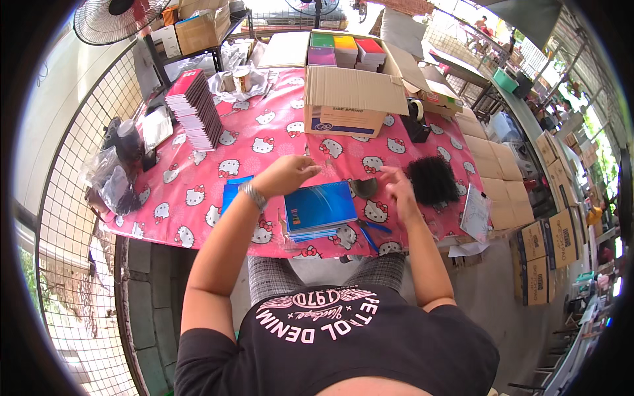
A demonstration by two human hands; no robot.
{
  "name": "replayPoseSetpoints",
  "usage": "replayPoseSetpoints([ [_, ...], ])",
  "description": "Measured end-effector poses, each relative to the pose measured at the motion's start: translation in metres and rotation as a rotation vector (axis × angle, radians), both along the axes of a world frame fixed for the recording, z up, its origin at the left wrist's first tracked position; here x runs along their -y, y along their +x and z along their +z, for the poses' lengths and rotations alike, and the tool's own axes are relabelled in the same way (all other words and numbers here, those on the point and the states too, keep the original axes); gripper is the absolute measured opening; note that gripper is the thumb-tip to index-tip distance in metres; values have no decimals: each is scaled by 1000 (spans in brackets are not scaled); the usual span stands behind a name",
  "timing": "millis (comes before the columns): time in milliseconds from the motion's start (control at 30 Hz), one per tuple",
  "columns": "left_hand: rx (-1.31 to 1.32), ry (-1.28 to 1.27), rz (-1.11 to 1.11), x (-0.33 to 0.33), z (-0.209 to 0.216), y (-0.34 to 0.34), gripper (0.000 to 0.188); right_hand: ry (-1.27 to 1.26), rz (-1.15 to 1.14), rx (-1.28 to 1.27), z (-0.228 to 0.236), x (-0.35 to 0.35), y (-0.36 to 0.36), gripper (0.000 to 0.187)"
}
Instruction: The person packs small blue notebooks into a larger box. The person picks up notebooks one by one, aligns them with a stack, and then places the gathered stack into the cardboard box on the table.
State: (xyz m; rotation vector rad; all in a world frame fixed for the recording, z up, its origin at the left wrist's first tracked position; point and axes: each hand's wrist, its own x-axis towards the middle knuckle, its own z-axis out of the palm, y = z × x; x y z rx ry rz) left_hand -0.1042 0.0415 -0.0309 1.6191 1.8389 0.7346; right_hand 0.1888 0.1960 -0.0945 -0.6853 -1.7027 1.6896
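A small stack of blue-covered notebooks (321, 208) lies near the table's front edge, in front of me. Over its far left corner hovers my left hand (290, 173), its fingers drawn together; whatever they hold, if anything, is hidden. My right hand (399, 191) is raised to the right of the stack, fingers apart and nothing visible in them. Between that hand and the stack sits a small dark round object (364, 188). Blue-handled pliers (373, 231) rest beside the stack's near right corner. More blue notebooks (232, 193) lie partly behind my left forearm.
A bundle of black binding coils (432, 180) lies right of my right hand. Beyond are an open carton (347, 121) of colored notebooks and a tape dispenser (416, 125). A tall stack of red notebooks (195, 109) stands far left, near plastic bags (115, 181).
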Motion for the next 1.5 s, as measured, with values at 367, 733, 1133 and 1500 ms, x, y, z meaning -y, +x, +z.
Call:
replayPoseSetpoints([
  [367, 85, -475, -326, -49, 5, 10, 68, 418, 187, 298, 1, 52, -13, 60],
  [733, 388, -366, -222, -46, -15, 5, 54, 52, 272, 223, -7, 45, -20, 70],
  [1133, 828, 181, 585, 6, -1, 21, 81, 19, -30, 171, 20, 75, -25, 89],
  [1500, -151, 659, 678, 57, -31, 110, 81, -468, 136, 130, 41, 45, -34, 72],
])
